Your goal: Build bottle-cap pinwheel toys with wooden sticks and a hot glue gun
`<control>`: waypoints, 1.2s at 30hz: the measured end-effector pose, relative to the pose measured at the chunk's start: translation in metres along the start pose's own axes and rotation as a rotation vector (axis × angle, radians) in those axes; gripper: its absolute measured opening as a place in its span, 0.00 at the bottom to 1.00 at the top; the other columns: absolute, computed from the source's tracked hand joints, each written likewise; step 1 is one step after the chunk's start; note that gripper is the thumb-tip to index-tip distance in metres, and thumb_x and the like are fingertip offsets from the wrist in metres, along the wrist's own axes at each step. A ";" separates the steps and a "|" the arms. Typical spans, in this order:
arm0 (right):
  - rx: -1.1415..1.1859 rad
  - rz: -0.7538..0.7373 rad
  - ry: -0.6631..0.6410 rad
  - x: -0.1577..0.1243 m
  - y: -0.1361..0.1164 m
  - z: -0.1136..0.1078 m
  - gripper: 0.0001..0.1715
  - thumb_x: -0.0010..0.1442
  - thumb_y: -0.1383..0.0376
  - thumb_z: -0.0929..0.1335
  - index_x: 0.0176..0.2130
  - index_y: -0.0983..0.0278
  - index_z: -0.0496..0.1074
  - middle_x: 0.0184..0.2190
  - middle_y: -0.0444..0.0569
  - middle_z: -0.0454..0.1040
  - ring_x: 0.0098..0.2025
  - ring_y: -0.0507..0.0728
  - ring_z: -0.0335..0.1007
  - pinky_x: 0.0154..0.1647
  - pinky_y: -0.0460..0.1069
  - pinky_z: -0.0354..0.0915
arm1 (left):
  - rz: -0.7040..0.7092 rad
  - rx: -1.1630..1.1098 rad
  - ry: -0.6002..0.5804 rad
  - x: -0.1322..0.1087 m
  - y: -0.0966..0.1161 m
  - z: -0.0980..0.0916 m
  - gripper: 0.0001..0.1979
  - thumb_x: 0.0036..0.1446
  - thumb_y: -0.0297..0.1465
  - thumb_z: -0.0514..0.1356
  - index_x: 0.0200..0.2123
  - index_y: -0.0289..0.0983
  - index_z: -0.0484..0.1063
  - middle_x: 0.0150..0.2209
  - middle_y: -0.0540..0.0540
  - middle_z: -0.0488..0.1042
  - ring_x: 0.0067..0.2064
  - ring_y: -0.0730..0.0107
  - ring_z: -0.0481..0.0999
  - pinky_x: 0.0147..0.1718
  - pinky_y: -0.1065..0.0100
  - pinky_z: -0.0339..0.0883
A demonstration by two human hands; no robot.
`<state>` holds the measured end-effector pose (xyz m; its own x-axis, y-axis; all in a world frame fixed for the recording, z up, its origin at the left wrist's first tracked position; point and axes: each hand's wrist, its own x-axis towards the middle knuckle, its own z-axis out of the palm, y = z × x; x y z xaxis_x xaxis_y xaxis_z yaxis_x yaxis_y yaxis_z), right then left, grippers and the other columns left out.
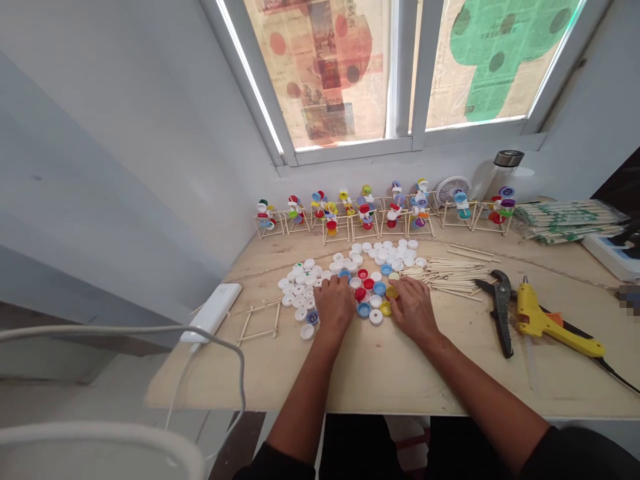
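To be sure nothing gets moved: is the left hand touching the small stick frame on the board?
Apart. The head view shows the left hand right of the stick frame, with white bottle caps between them.

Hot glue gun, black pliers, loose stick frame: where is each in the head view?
Hot glue gun (530,313), head view, on its yellow housing.
Black pliers (501,310), head view, on the handle.
Stick frame (257,336), head view, on its lower rail.

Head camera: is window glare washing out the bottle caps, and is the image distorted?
Head view: the window is bright, but the bottle caps stay readable, without strong glare; wide-angle distortion tilts the window and stretches the right forearm; a pixelated patch sits at the right edge.
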<state>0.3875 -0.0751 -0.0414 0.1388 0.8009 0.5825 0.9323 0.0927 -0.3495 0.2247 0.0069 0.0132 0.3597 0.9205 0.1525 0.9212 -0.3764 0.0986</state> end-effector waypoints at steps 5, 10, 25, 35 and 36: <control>-0.004 0.008 0.000 0.000 -0.001 0.000 0.21 0.55 0.71 0.63 0.49 0.65 0.68 0.43 0.53 0.73 0.52 0.63 0.60 0.54 0.57 0.51 | 0.008 0.040 -0.044 0.011 0.006 0.004 0.14 0.57 0.32 0.50 0.42 0.36 0.72 0.44 0.37 0.72 0.48 0.50 0.67 0.44 0.52 0.59; -0.007 0.016 -0.003 0.001 -0.002 0.000 0.19 0.55 0.71 0.64 0.48 0.65 0.68 0.42 0.53 0.73 0.51 0.62 0.61 0.53 0.56 0.51 | 0.031 0.026 -0.083 0.008 0.008 0.002 0.13 0.57 0.33 0.50 0.39 0.38 0.73 0.44 0.39 0.72 0.48 0.52 0.68 0.43 0.54 0.60; 0.007 0.024 -0.021 0.002 -0.003 -0.001 0.21 0.55 0.72 0.63 0.49 0.64 0.68 0.41 0.52 0.73 0.51 0.62 0.61 0.53 0.56 0.51 | -0.012 -0.051 0.008 0.008 -0.017 -0.007 0.16 0.57 0.28 0.50 0.46 0.41 0.72 0.43 0.43 0.75 0.47 0.56 0.68 0.44 0.58 0.59; -0.004 0.017 -0.017 0.002 -0.003 -0.002 0.20 0.56 0.71 0.63 0.49 0.64 0.68 0.41 0.52 0.74 0.51 0.62 0.61 0.53 0.56 0.52 | 0.172 -0.018 -0.060 0.039 -0.012 0.006 0.11 0.54 0.29 0.54 0.35 0.43 0.76 0.42 0.43 0.75 0.50 0.55 0.65 0.47 0.55 0.52; -0.005 0.017 -0.016 0.002 -0.003 -0.002 0.20 0.56 0.71 0.63 0.49 0.64 0.68 0.41 0.52 0.74 0.51 0.63 0.61 0.53 0.56 0.52 | 0.177 -0.020 -0.064 0.040 -0.012 0.006 0.10 0.54 0.29 0.54 0.34 0.43 0.76 0.41 0.43 0.75 0.50 0.55 0.65 0.47 0.55 0.52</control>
<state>0.3859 -0.0747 -0.0374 0.1491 0.8119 0.5644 0.9316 0.0759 -0.3554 0.2294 0.0488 0.0123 0.5248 0.8445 0.1068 0.8400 -0.5341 0.0956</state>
